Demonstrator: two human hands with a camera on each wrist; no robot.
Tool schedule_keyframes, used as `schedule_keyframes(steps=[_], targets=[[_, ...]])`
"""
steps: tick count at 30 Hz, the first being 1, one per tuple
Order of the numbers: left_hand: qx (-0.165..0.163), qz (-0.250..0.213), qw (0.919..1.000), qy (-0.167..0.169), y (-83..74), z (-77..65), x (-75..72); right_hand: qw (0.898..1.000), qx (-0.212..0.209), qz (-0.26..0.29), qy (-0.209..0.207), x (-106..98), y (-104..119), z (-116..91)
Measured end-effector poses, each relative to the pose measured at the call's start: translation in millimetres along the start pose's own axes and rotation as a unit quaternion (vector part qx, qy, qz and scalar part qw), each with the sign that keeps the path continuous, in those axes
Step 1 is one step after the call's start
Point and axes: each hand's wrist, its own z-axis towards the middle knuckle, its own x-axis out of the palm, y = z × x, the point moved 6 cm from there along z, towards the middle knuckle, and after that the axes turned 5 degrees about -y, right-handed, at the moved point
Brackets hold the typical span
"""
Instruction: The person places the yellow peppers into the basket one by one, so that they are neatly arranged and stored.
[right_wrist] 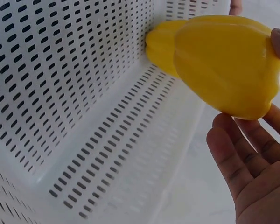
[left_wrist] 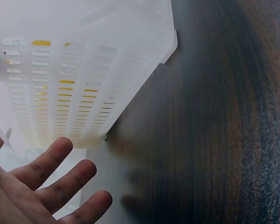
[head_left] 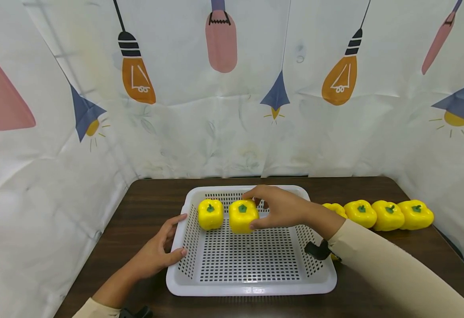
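My right hand point(head_left: 281, 206) pinches a yellow bell pepper point(head_left: 241, 217) between thumb and fingers, over the white perforated basket point(head_left: 252, 289). In the right wrist view the held pepper point(right_wrist: 228, 65) appears large, with fingers beneath it and the thumb at its side. Another yellow bell pepper point(head_left: 210, 214) sits in the basket's far left corner, its green stem up. My left hand point(head_left: 158, 249) rests at the basket's left side, thumb and fingertips at the rim. In the left wrist view the left hand's fingers point(left_wrist: 60, 179) spread beside the slotted wall.
Several more yellow bell peppers point(head_left: 389, 215) stand in a row on the dark wooden table point(head_left: 152, 198), right of the basket. The right forearm partly hides the nearest ones. A white curtain point(head_left: 200, 141) printed with lamps hangs behind the table.
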Motion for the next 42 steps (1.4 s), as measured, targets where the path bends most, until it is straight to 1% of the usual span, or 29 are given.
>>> schedule_keyframes(steps=[4,9,21,34,42], targets=[[0.000,0.004,1.0000,0.001,-2.1,-0.5,-0.6,1.000,0.000,0.013,0.001,5.3,-0.3,2.6],[-0.012,0.006,0.9999,-0.007,0.1,0.2,-1.0,1.000,0.003,0.015,0.008,10.7,3.0,6.7],[-0.015,0.004,0.9998,-0.009,1.6,1.4,-0.8,0.999,0.024,-0.007,0.034,33.2,2.0,17.4],[-0.001,0.011,0.9999,-0.006,-2.7,-1.2,-1.3,0.999,0.014,-0.013,0.050,50.5,7.6,24.9],[-0.012,0.014,0.9998,-0.011,1.8,-0.3,-0.5,0.998,0.013,-0.028,0.060,60.6,11.6,29.7]])
